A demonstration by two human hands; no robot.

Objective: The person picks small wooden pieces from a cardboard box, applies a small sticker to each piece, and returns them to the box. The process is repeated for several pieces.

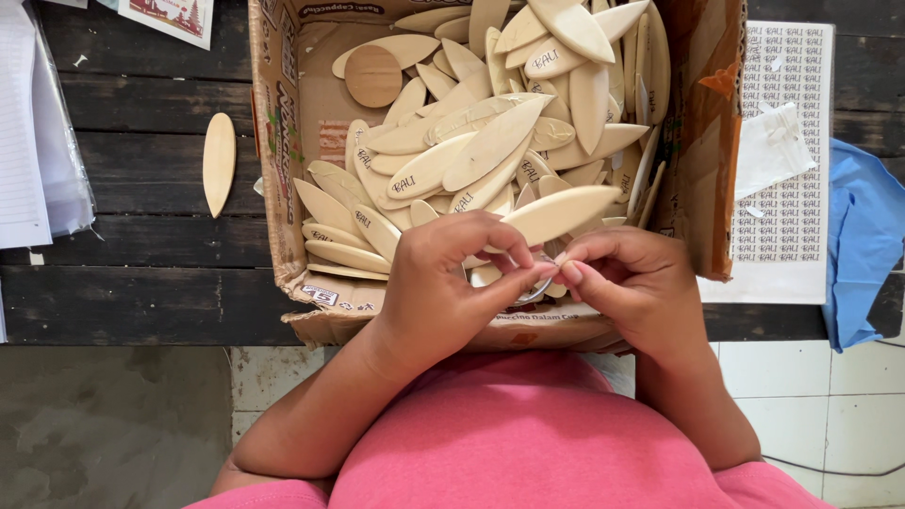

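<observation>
My left hand (451, 283) and my right hand (630, 283) meet over the near edge of a cardboard box (283, 160). Between their fingertips they hold a pale wooden surfboard-shaped piece (558, 213) that points up to the right. A thin metal ring (534, 292) shows just under the fingers where both hands pinch together. The box is filled with several more of these flat wooden pieces (490, 141), some with dark lettering, and one round wooden disc (373, 75).
One loose wooden piece (219, 162) lies on the dark plank table (141, 264) left of the box. Papers (38, 132) sit at the far left. A printed sheet (782, 188) and a blue cloth (863, 236) lie to the right.
</observation>
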